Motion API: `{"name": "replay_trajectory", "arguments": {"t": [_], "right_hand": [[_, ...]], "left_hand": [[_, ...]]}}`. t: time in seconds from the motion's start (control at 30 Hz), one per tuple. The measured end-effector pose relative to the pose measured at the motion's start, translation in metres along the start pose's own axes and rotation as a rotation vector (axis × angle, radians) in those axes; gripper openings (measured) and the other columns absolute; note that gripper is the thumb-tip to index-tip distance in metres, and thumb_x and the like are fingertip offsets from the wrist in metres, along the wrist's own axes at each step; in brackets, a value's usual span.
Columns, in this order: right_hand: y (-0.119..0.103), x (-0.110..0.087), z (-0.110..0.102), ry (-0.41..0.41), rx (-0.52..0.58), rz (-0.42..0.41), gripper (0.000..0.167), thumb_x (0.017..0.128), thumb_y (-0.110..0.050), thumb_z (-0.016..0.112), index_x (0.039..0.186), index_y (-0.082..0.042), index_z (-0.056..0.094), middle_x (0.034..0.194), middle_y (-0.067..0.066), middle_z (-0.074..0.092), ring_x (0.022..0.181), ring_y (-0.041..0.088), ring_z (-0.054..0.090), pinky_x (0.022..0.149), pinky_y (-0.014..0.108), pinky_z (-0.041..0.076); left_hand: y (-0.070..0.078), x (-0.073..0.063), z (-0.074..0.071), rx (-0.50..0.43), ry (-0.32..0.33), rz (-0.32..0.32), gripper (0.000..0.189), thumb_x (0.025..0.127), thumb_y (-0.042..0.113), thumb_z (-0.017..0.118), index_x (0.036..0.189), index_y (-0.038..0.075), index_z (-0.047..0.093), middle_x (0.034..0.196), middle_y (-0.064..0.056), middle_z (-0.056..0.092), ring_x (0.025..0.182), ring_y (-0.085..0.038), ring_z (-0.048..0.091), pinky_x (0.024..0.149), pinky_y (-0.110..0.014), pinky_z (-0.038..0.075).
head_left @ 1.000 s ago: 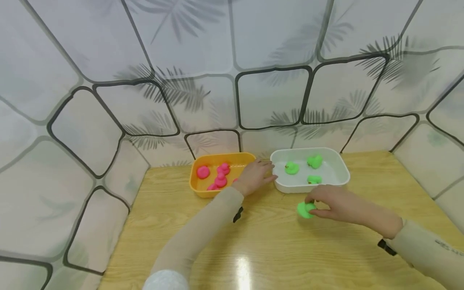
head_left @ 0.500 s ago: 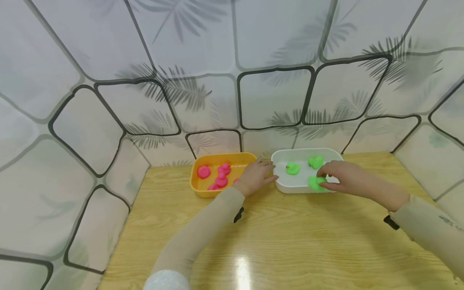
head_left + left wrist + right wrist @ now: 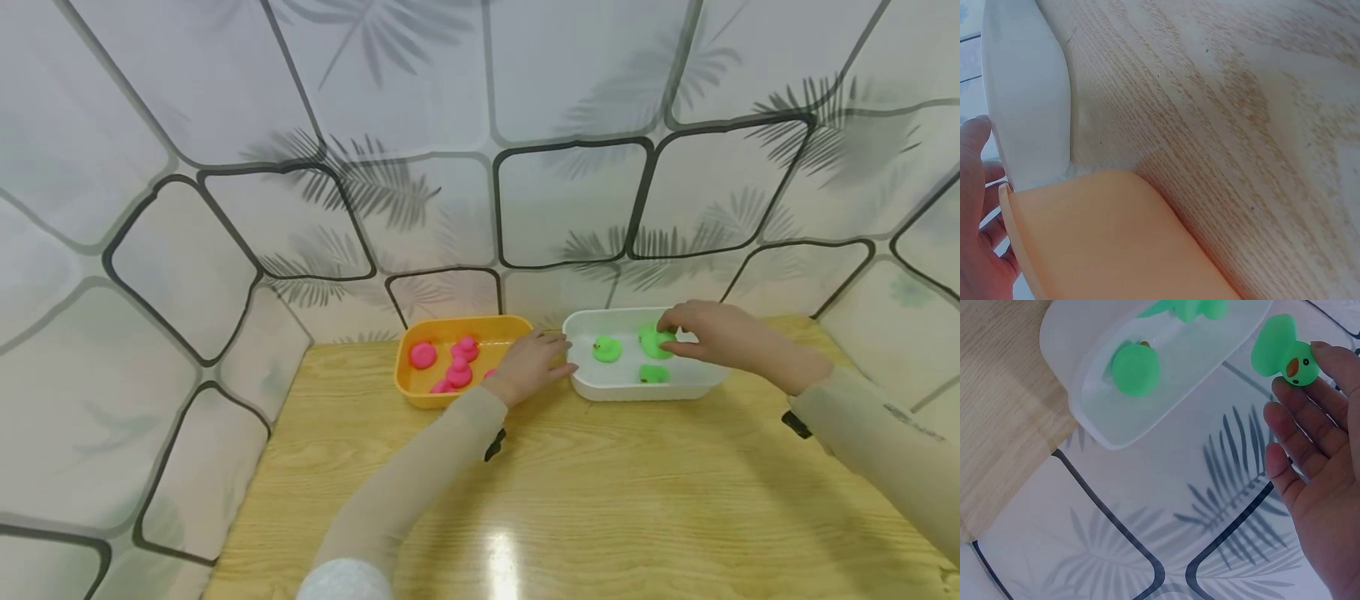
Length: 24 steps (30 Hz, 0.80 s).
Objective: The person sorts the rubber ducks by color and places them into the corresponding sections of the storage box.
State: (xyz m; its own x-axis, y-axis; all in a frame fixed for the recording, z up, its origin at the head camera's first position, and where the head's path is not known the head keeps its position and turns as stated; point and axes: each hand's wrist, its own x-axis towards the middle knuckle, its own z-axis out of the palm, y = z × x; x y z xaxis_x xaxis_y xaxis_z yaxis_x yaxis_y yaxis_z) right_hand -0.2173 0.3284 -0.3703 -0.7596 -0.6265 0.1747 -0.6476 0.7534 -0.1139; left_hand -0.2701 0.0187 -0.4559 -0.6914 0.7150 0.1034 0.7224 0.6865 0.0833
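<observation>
My right hand (image 3: 716, 333) pinches a green rubber duck (image 3: 1277, 353) by its head between thumb and fingertips. It is above the right part of a white plastic tub (image 3: 637, 392), overlapping another green duck in the head view. Inside that tub lie a green duck (image 3: 607, 348) on the left and one (image 3: 654, 374) near the front wall. My left hand (image 3: 527, 367) reaches across the right end of an orange tub (image 3: 431, 400), its fingers extended to the white tub's left rim. Part of the orange tub is hidden behind this hand.
Several pink rubber ducks (image 3: 459, 372) lie in the orange tub. Both tubs stand side by side at the back of the wooden table (image 3: 585, 500), close against a patterned fabric wall (image 3: 570, 208). A similar wall rises at the left.
My right hand has carried the green duck from in front of the white tub, over its front rim, to above its back right part. My left hand has stayed put.
</observation>
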Motion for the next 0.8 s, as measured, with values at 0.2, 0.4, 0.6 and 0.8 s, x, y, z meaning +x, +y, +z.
{"name": "replay_trajectory", "arguments": {"t": [0.2, 0.4, 0.6, 0.8], "right_hand": [[0.006, 0.008, -0.002, -0.039, 0.015, 0.032, 0.016, 0.092, -0.018, 0.081, 0.105, -0.012, 0.075, 0.098, -0.001, 0.071, 0.086, 0.019, 0.066, 0.072, 0.041, 0.055], [0.011, 0.016, -0.005, -0.066, 0.019, 0.059, 0.015, 0.093, -0.016, 0.08, 0.106, -0.008, 0.075, 0.099, 0.003, 0.072, 0.087, 0.023, 0.067, 0.075, 0.044, 0.056], [0.018, 0.024, -0.007, -0.097, 0.026, 0.09, 0.019, 0.095, -0.018, 0.078, 0.107, -0.005, 0.074, 0.102, 0.006, 0.073, 0.088, 0.025, 0.068, 0.075, 0.048, 0.057], [0.027, 0.028, -0.003, -0.108, 0.022, 0.108, 0.02, 0.095, -0.019, 0.078, 0.108, -0.004, 0.074, 0.102, 0.007, 0.073, 0.088, 0.027, 0.068, 0.075, 0.048, 0.057]], "left_hand": [[0.001, -0.001, -0.001, 0.006, -0.004, 0.004, 0.051, 0.106, 0.046, 0.058, 0.142, 0.01, 0.064, 0.147, -0.005, 0.061, 0.137, -0.023, 0.053, 0.12, -0.034, 0.036], [0.001, -0.001, -0.002, 0.019, -0.012, 0.006, 0.052, 0.107, 0.047, 0.057, 0.143, 0.01, 0.064, 0.148, -0.005, 0.061, 0.138, -0.022, 0.053, 0.121, -0.033, 0.034], [0.001, 0.0, -0.001, 0.022, -0.013, 0.001, 0.052, 0.107, 0.047, 0.056, 0.143, 0.011, 0.064, 0.149, -0.004, 0.06, 0.138, -0.022, 0.052, 0.121, -0.032, 0.034], [0.001, 0.0, -0.001, 0.019, -0.008, 0.004, 0.051, 0.106, 0.047, 0.057, 0.142, 0.011, 0.065, 0.148, -0.005, 0.061, 0.138, -0.022, 0.053, 0.12, -0.033, 0.035]]}}
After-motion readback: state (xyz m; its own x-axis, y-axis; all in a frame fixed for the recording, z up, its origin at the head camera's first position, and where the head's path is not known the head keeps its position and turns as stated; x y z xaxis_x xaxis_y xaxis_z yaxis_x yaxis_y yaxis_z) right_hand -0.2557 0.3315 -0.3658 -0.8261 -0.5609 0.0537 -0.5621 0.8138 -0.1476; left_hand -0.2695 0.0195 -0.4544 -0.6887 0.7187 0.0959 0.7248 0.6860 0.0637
